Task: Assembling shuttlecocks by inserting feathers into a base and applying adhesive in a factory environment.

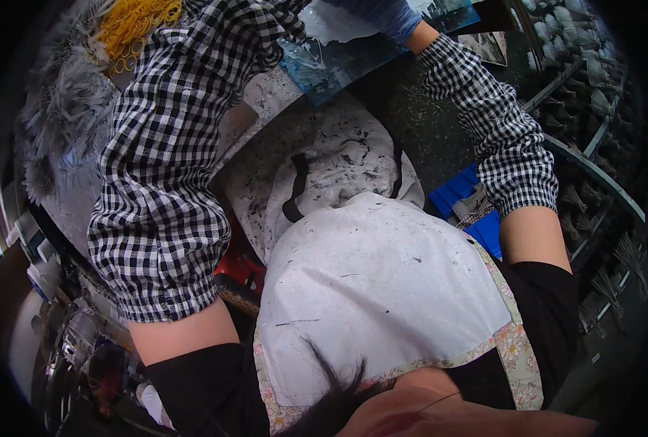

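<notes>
My right hand [391, 18], in a blue glove, reaches to the top edge of the head view; its fingers are cut off there, so what they do is hidden. Beneath and beside it lies a translucent blue sheet [328, 73] smeared with white stuff. My left arm, in a black-and-white checked sleeve [167, 138], stretches over the worktop toward the top edge, and its hand is outside the picture. Close to that sleeve is a heap of yellow rubber bands [131, 33]. Below the sheet, a stained pale cloth [346, 160] covers my lap.
Pale grey bristly strands [62, 116] are piled on the worktop at the far left. To the right stand metal racks [593, 171] with many bristle bundles. A blue bin [455, 193] sits by my right forearm. Something red [238, 266] shows beside my left elbow.
</notes>
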`<state>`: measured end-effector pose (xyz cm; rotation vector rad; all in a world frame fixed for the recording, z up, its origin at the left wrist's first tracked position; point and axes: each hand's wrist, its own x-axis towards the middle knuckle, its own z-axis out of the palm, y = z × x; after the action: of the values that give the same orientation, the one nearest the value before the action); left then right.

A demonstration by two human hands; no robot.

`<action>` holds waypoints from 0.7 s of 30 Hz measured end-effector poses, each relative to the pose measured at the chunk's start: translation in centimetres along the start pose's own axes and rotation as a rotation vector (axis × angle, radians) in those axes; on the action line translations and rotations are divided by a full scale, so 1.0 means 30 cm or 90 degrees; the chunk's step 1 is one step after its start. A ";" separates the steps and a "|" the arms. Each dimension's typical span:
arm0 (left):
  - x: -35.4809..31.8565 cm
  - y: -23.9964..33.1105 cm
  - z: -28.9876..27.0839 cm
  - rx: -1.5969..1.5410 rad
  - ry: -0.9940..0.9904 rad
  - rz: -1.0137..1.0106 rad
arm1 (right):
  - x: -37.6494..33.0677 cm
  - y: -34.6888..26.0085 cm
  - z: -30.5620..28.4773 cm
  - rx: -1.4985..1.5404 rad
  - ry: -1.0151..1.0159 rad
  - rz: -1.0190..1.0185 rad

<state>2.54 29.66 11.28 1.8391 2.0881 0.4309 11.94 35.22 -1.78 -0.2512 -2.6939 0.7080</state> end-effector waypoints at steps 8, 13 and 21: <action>-0.026 0.015 -0.044 -0.009 0.009 0.012 | 0.002 0.019 -0.001 -0.110 0.006 -0.099; -0.011 -0.008 -0.005 0.003 0.006 0.007 | -0.010 0.031 0.016 -0.109 0.019 -0.074; -0.022 0.007 0.020 -0.002 -0.004 0.003 | -0.030 0.009 0.025 -0.050 -0.009 -0.024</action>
<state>3.05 29.03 10.86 1.8408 2.0786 0.4284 12.50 34.90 -2.79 -0.2160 -2.7351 0.5959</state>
